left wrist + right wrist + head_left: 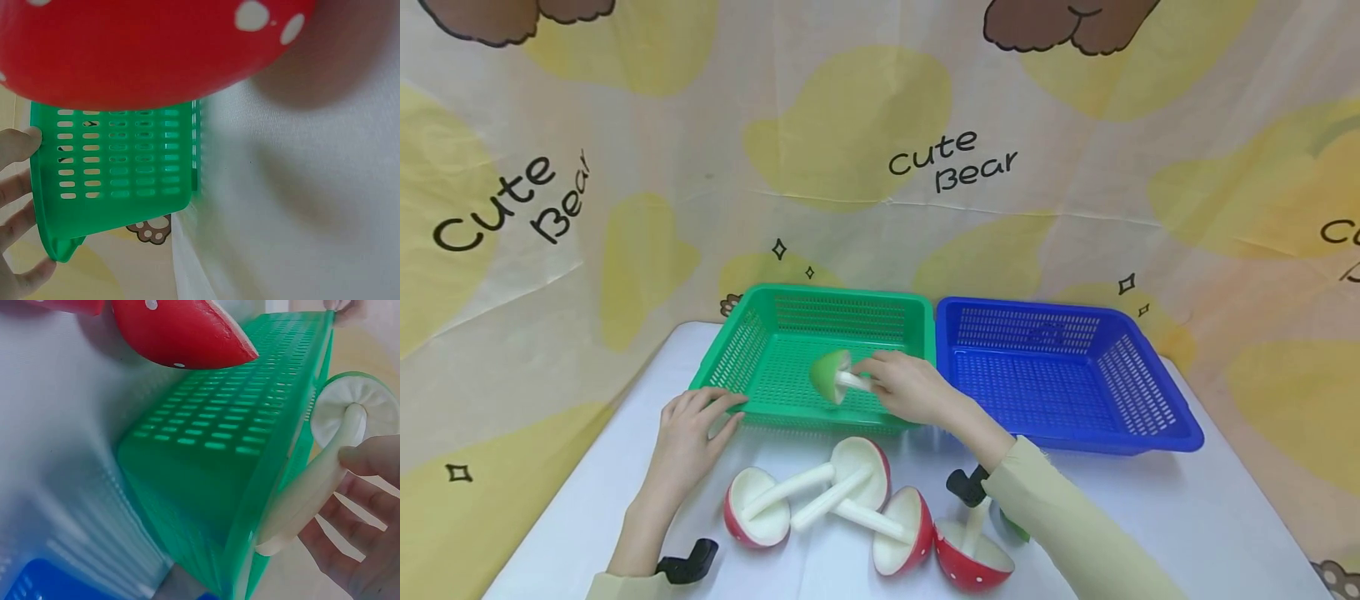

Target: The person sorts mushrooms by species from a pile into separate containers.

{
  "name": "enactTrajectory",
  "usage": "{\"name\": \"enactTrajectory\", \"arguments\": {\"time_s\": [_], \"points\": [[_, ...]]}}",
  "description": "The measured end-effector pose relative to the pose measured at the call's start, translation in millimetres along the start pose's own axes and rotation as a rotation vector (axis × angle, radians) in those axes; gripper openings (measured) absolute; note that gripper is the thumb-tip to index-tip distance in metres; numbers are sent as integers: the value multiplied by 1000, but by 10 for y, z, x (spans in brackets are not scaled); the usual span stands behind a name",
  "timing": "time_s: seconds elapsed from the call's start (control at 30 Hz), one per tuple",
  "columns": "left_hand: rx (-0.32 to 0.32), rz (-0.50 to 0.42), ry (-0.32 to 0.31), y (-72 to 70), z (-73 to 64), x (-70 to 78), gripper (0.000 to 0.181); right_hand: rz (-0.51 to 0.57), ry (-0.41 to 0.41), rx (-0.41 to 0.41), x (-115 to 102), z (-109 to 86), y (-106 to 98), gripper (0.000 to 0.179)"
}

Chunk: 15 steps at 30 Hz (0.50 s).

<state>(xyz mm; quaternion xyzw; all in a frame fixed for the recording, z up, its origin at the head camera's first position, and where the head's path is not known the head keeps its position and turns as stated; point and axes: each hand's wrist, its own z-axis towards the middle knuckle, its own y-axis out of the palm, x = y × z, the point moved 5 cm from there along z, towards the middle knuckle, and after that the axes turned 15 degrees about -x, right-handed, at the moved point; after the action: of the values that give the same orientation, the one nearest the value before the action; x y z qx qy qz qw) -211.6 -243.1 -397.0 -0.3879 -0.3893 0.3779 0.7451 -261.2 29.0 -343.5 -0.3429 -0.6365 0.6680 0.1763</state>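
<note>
A toy mushroom with a green cap (829,377) and white stem is over the green basket (805,415). My right hand (910,386) pinches it by the stem, and the right wrist view shows thumb and fingers around that white stem (312,487). The cap points left, and the mushroom lies roughly level above the basket's near rim. At the basket's near left corner, my left hand (688,433) touches the rim with spread fingers. In the left wrist view those fingertips (25,142) meet the rim (39,187).
Beside the green basket stands a blue basket (1150,442). Several red-capped toy mushrooms (917,533) lie on the white table (1217,517) in front of the baskets. Another green piece (1015,527) shows partly behind my right sleeve. A printed cloth (850,125) hangs behind.
</note>
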Motion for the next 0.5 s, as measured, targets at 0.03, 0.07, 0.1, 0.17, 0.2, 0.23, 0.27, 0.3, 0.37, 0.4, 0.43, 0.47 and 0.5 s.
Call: {"name": "enactTrajectory", "arguments": {"time_s": [0.03, 0.07, 0.1, 0.17, 0.2, 0.23, 0.27, 0.3, 0.37, 0.4, 0.43, 0.47, 0.5], "points": [[0, -1, 0, 0, 0, -1, 27, 8, 3, -11, 6, 27, 16, 29], [-1, -1, 1, 0, 1, -1, 27, 13, 7, -21, 15, 54, 34, 29], [-2, -1, 2, 0, 2, -1, 27, 18, 12, -33, 22, 78, 52, 29], [-2, 0, 4, 0, 3, -1, 27, 28, 18, -51, 43, 130, 93, 28], [-2, 0, 5, -1, 2, -1, 27, 38, 23, -63, 53, 152, 112, 28], [-1, 0, 6, -1, 1, -1, 27, 50, 30, -74, 66, 172, 132, 28], [0, 0, 5, -2, 0, -2, 27, 64, 40, -88, 79, 191, 152, 29], [1, 1, 5, -3, -2, -3, 27, 74, 47, -101, 90, 210, 171, 29], [4, 2, 6, -3, -5, -6, 27, 97, 68, -130, 113, 244, 212, 29], [5, 3, 6, -1, -6, -8, 27, 99, 77, -141, 123, 261, 231, 29], [5, 3, 6, 0, -5, -10, 27, 105, 86, -150, 135, 278, 252, 29], [5, 3, 5, 1, -4, -12, 27, 109, 93, -161, 144, 295, 271, 28], [4, 3, 6, 3, -4, -13, 27, 110, 100, -170, 154, 312, 292, 28]]}}
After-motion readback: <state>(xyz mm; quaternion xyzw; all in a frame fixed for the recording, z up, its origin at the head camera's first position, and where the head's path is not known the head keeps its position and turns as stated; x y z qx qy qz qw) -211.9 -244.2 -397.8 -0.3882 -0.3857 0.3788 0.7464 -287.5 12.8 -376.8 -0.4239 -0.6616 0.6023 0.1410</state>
